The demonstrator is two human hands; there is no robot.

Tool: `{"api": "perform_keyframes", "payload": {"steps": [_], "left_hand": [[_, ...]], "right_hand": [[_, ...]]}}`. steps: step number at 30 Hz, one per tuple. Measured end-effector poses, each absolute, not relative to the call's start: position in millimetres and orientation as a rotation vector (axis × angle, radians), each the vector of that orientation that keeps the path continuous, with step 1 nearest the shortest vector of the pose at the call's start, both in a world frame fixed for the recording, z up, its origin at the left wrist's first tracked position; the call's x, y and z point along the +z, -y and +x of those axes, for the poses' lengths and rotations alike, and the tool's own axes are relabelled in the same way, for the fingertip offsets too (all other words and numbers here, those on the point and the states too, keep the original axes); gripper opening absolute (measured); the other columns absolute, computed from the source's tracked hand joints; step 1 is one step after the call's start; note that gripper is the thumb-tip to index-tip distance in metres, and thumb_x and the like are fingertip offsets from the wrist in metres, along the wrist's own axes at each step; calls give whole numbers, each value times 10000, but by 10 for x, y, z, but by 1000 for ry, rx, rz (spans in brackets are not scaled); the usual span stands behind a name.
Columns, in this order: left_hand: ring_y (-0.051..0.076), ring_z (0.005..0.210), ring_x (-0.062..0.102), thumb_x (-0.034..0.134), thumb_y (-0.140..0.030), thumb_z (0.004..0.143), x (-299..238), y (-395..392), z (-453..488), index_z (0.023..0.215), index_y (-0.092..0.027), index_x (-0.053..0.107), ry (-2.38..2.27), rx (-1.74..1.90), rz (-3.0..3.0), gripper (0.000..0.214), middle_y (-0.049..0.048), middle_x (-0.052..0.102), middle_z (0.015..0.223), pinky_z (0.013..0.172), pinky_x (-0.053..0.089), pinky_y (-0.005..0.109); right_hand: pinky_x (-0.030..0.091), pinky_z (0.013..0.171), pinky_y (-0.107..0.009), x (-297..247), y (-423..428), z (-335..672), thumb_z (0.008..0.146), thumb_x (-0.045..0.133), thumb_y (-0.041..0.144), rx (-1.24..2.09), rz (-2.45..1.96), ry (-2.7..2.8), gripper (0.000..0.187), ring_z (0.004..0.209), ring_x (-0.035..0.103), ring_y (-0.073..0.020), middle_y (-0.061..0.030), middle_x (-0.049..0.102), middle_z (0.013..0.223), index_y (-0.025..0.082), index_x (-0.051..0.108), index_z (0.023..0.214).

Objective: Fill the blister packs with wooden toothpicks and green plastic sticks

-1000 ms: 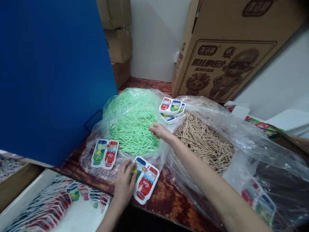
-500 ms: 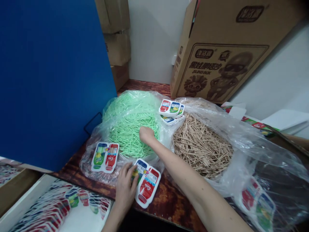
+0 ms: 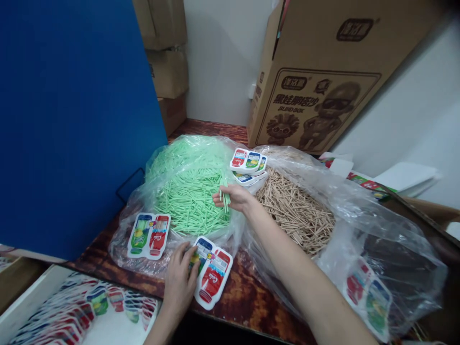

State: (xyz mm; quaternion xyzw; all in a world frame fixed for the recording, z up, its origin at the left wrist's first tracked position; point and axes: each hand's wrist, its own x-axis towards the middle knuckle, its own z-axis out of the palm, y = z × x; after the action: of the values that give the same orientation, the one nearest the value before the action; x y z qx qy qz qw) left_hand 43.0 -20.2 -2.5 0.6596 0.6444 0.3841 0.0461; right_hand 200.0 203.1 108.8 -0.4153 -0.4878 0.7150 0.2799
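My right hand (image 3: pixel 233 196) is closed around a small bunch of thin green sticks (image 3: pixel 225 197), just above the right side of the green stick heap (image 3: pixel 190 196). The heap lies in an open clear plastic bag. My left hand (image 3: pixel 179 275) rests palm down at the table's front, its fingers spread over the left half of a bottle-shaped twin pack (image 3: pixel 215 275), printed green and red with "Cola". A similar pack (image 3: pixel 150 235) lies on the plastic to the left. Beside my right forearm is a heap of brown sticks (image 3: pixel 294 211) in another clear bag.
Several packs are stacked (image 3: pixel 247 163) between the bags. Another pack (image 3: pixel 368 297) shows at the lower right by the plastic. A white box (image 3: pixel 43 290) of packs stands lower left. A blue panel (image 3: pixel 72 120) borders the left; a large carton (image 3: pixel 319 96) stands behind.
My right hand has lifted from the green heap and shifted slightly right, with green sticks now showing in its fingers. My left hand stays on the pack. The view has shifted slightly.
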Motion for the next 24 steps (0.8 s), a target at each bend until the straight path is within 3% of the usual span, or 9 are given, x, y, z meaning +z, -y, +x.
{"api": "perform_keyframes", "payload": {"steps": [2, 5, 9, 12, 15, 20, 24], "left_hand": [[305, 1096, 564, 515, -274, 897, 91, 181, 451, 1118, -205, 607, -2035, 1197, 2000, 249, 136, 583, 1216, 919, 477, 513], [310, 1136, 539, 514, -313, 903, 335, 93, 538, 1102, -213, 613, -2065, 1296, 1876, 243, 127, 586, 1221, 964, 435, 525], [246, 1172, 556, 466, -324, 937, 572, -101, 770, 1218, -218, 550, -1729, 1390, 1606, 312, 105, 598, 1246, 944, 484, 410], [233, 1238, 523, 442, -326, 951, 593, -180, 1005, 1330, -208, 470, -1565, 1274, 1602, 398, 117, 559, 1337, 1006, 446, 411], [238, 1216, 543, 417, -321, 960, 561, -130, 1227, 1279, -205, 536, -1435, 1057, 1781, 360, 113, 603, 1293, 1032, 424, 442], [229, 1283, 478, 417, -281, 962, 587, 32, 1298, 1346, -217, 470, -1352, 1018, 1918, 393, 110, 531, 1379, 1054, 406, 426], [232, 1155, 547, 452, -271, 946, 526, 69, 973, 1220, -200, 543, -1660, 1252, 1840, 297, 105, 614, 1199, 989, 434, 414]], "right_hand": [[567, 662, -355, 1083, -1843, 2105, 909, 551, 275, 2002, -1079, 1224, 210, 579, 662, -155, -20, 658, 615, 181, 455, 747], [564, 674, -321, 977, -1451, 2272, 843, 656, 263, 2166, -953, 1004, 193, 567, 640, -127, -6, 654, 637, 154, 519, 760], [514, 574, -230, 703, -820, 2437, 742, 767, 291, 2331, -791, 859, 244, 493, 541, -74, 36, 596, 613, 139, 600, 835], [489, 549, -232, 483, -430, 2497, 710, 785, 320, 2385, -818, 840, 268, 478, 511, -74, 43, 572, 590, 156, 607, 825], [469, 546, -248, 358, -211, 2537, 665, 795, 305, 2355, -907, 872, 262, 494, 523, -96, 35, 568, 580, 165, 610, 786], [446, 626, -291, 513, -92, 2645, 786, 655, 328, 1893, -1107, 1257, 123, 641, 558, -161, 8, 582, 660, 218, 603, 773], [431, 791, -340, 590, 10, 2777, 911, 483, 291, 1350, -1203, 1577, 121, 830, 583, -206, -27, 624, 850, 253, 583, 856]]}}
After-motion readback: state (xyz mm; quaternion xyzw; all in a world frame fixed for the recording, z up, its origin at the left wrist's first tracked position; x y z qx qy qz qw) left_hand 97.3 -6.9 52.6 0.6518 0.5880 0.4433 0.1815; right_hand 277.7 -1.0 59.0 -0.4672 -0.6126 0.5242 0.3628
